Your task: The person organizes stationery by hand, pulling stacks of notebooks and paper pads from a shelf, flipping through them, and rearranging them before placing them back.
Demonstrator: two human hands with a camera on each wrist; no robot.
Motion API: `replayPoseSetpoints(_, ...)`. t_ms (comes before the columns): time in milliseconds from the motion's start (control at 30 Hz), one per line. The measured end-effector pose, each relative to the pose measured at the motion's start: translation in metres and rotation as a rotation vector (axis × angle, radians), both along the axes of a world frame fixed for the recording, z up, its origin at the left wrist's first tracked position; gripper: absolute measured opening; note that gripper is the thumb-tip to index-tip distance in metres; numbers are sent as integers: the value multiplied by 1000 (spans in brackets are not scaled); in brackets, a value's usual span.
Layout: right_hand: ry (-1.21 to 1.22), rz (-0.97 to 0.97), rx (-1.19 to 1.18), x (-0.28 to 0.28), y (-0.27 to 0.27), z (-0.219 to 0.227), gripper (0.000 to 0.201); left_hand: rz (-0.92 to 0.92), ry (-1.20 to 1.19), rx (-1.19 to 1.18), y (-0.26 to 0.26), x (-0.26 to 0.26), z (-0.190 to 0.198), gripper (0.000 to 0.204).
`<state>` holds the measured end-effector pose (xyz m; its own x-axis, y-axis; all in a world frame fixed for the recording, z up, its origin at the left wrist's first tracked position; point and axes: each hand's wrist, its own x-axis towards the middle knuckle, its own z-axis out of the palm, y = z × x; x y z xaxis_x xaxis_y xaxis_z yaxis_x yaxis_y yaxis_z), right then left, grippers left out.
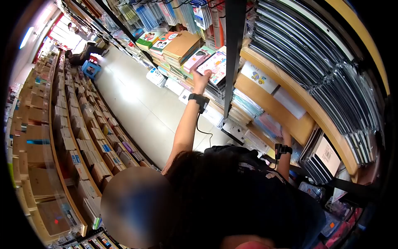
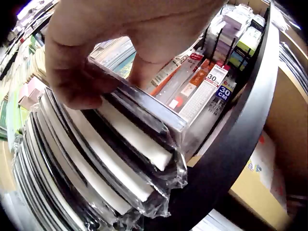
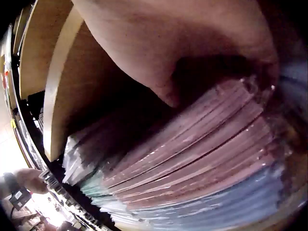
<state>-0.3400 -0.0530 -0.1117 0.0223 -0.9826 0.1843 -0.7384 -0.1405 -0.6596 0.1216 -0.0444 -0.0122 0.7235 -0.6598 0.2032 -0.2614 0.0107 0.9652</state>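
My left hand grips the top notebook, whose white cover has pink pictures. In the left wrist view, the thumb and curled fingers of that hand hold the notebook's edge. Below it is a stack of plastic-wrapped notebooks with dark covers and white page edges. On the lower shelf to the right, my right hand is over a stack of pink plastic-wrapped packets. Its thumb tip comes down at the top of this stack; the fingers are in shadow at the far end. Blue packets lie beneath the pink ones.
A black shelf post stands between the two hands. Wrapped rulers hang behind the left hand's stack. Brown-covered notebooks are piled beside it. A wooden board lies above the right hand. Across the aisle run long shelves of books.
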Motion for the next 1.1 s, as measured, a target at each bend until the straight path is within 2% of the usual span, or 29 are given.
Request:
replayPoseSetpoints(33,11,0,-32,1,-1,0,32,-6,-3,2,6,-5,14,62)
replayPoseSetpoints(67,-66,14,158,-3,4,11,38,-27,197,73,16,-14,39,62)
replayPoseSetpoints(100,-74,8,159,-1,13,21,38,-46,394,145,24,-21,54,62)
replayPoseSetpoints(133,-163,-17,51,6,23,32,36,9,378,101,26,-20,50,63)
replayPoseSetpoints(167,-249,-43,-61,13,31,45,35,23,331,48,26,-10,30,59)
replayPoseSetpoints(200,-252,-50,-61,17,40,67,35,18,404,57,32,-7,31,56)
replayPoseSetpoints(267,59,-30,367,23,59,106,44,7,591,11,56,-12,43,52)
replayPoseSetpoints(300,61,-22,369,27,67,100,44,-12,666,-38,64,-11,43,48)
replayPoseSetpoints(367,-16,-150,-251,36,80,81,52,-51,670,-116,79,-13,57,40)
replayPoseSetpoints(400,73,-139,-288,39,81,78,56,-96,684,-157,80,-7,62,36)
replayPoseSetpoints(467,120,-66,-293,60,87,100,55,-163,711,-263,72,4,68,21)
replayPoseSetpoints(500,176,-4,-284,71,98,114,53,-213,637,-232,64,8,73,19)
replayPoseSetpoints(533,227,12,-154,81,103,130,51,-222,621,-177,58,4,84,20)
replayPoseSetpoints(567,161,21,-116,90,106,130,46,-229,605,-134,49,2,95,21)
replayPoseSetpoints(633,32,174,-261,101,105,114,43,-207,255,176,27,12,83,21)
replayPoseSetpoints(667,19,233,-217,107,108,118,42,-178,-14,312,13,21,64,19)
replayPoseSetpoints(700,8,287,-172,112,113,124,40,-146,-25,363,3,32,48,22)
replayPoseSetpoints(767,-57,319,-111,115,119,130,38,-44,-257,540,2,32,61,69)
replayPoseSetpoints(800,-70,327,-115,114,121,129,37,165,-554,554,6,24,60,88)
replayPoseSetpoints(833,-87,330,-116,112,125,127,36,298,-942,487,-5,38,36,91)
replayPoseSetpoints(900,-95,287,-112,105,132,128,35,-517,-190,364,-38,89,-4,80)
replayPoseSetpoints(933,-106,280,-114,98,134,124,35,-466,-397,614,-14,51,57,64)
replayPoseSetpoints(967,-114,271,-114,90,137,120,34,-495,-280,598,-21,61,45,54)
replayPoseSetpoints(1033,-145,206,-100,80,145,109,34,-505,-231,578,-12,47,64,52)
replayPoseSetpoints(1067,-146,206,-114,75,146,101,34,-501,-364,684,-28,69,44,49)
replayPoseSetpoints(1100,-147,201,-127,70,148,96,34,-531,-391,731,-44,83,25,47)
